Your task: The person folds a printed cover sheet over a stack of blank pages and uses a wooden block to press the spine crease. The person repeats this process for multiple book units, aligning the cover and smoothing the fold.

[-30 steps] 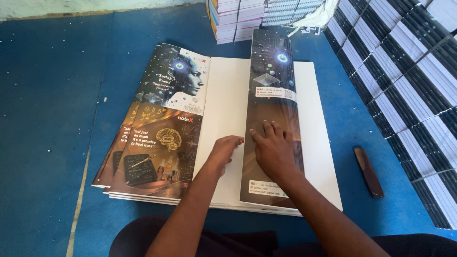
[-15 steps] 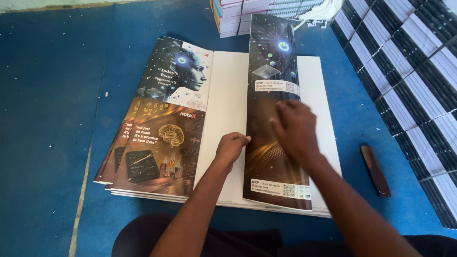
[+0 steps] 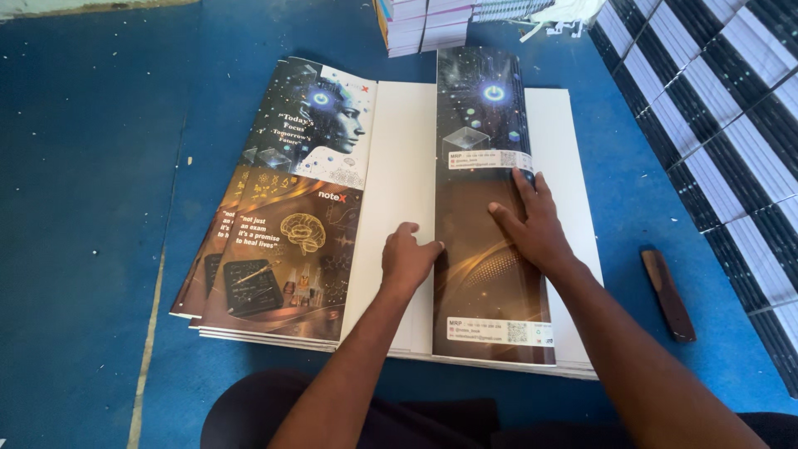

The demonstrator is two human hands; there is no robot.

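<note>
Glossy printed card makes up the work: a pile of large cover sheets lies flat on the blue floor, at the centre of the view. The top sheet is folded over, its dark printed panel standing as a tall strip from 12 to 6 o'clock, with bare white card showing on both sides of it.

Right hand: flat on the strip, fingers spread and pointing to 12 o'clock, pressing down, closed on nothing. Left hand: loosely curled, knuckles down at the strip's left edge, at 9 o'clock from the right hand. Whether it pinches the edge cannot be told.

Handling, as judged: each sheet is thin, light and springy, slick on the printed face, and creases easily. Best taken by a long edge, or held flat under the palm; the whole pile would be heavy and floppy.

Fanned printed sheets sit at 9 o'clock. A dark flat tool lies untouched at 3 o'clock. Stacked bound books run along 2 to 4 o'clock; another stack stands at 12 o'clock.

Containers: none in view.
</note>
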